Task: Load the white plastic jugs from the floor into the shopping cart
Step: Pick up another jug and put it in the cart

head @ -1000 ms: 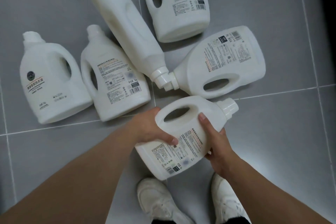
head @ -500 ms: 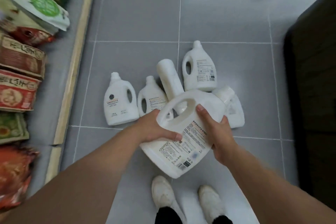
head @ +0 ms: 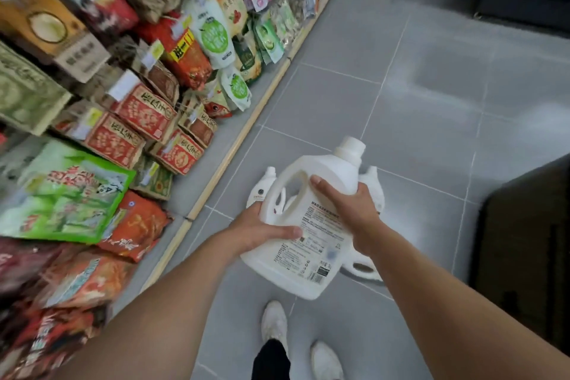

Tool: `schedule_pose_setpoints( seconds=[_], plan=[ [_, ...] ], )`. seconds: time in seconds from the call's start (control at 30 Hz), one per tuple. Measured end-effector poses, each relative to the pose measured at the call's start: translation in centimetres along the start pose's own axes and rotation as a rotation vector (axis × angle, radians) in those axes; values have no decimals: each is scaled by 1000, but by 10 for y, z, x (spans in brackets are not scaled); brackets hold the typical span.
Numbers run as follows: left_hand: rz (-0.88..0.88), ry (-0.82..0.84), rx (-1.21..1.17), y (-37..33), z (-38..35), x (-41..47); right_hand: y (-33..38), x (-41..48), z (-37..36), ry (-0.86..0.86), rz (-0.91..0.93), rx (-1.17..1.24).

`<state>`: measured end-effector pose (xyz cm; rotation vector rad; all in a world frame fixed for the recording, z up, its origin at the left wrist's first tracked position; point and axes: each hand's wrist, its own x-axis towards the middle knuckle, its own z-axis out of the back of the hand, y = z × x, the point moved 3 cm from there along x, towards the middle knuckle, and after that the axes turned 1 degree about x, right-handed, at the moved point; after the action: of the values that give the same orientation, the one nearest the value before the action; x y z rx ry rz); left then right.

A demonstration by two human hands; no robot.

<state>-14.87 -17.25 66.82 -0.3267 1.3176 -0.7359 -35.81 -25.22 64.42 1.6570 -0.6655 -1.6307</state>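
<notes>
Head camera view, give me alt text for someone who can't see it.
A person's left hand and right hand hold a white plastic jug, cap pointing away, above a grey tiled floor. Parts of other white jugs show on the floor beneath it, and shelves of snack packets line the left side.

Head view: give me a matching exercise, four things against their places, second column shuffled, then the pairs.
1 held jug
2 floor jugs
3 shoes
4 snack bags

A on the shelves, left
B on the tiles, bottom of view
C between left hand and right hand
D on the tiles, partly hidden behind the held jug

Pairs: 1-C, 2-D, 3-B, 4-A
</notes>
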Motion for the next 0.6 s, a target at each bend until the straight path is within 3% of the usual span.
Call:
schedule_pose_setpoints(
  seconds=[0.23,0.6],
  plan=[
    [53,-182,-230,53,36,-139,36,-104,-77,215,24,-180],
    [72,-515,-594,231,56,-324,4,-274,-251,618,92,-569]
  ],
)
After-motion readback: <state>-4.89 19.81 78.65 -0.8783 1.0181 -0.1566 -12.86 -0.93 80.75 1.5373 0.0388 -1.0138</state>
